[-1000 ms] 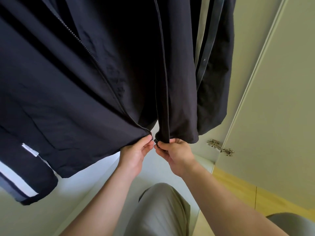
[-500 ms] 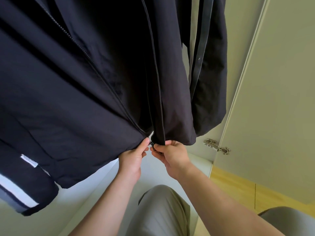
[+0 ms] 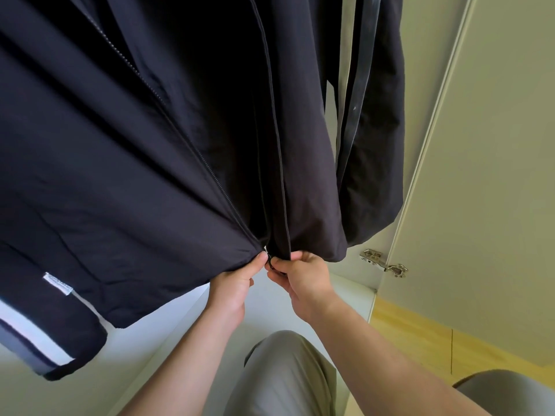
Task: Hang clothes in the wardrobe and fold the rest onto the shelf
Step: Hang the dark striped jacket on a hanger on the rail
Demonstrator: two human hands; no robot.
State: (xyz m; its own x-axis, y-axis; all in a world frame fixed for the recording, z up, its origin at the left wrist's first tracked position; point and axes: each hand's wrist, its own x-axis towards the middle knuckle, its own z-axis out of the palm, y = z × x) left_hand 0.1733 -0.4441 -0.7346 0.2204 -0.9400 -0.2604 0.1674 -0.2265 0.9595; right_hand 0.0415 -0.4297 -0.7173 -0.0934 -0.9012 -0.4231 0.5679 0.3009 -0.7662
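Both hands are sitting closer together than a second ago, and the gap between the two front edges of the jacket is closing right at the hem. The garment itself is hanging from above the top of the view, inside the open wardrobe, with the wardrobe door and its hinge standing off to the right.

The left hand is pinching the bottom corner of one front panel, thumb on the cloth and the other digits curled behind it. The right hand is gripping the other front edge, its fingers curled tight round the fabric just beside the zip slider. The two thumbs are almost touching.

So the hanging part is looking done for this piece, and the person is now working on doing up the zip before leaving it. Whether the pin is already seating in the slider is too small to tell.

Next, I'm judging, the move is calling for the two ends to be lined up squarely, one hand holding the hem taut downward while the other is drawing the slider upward along the teeth. Slack, thin cloth here is likely snagging if the pull is going crooked.
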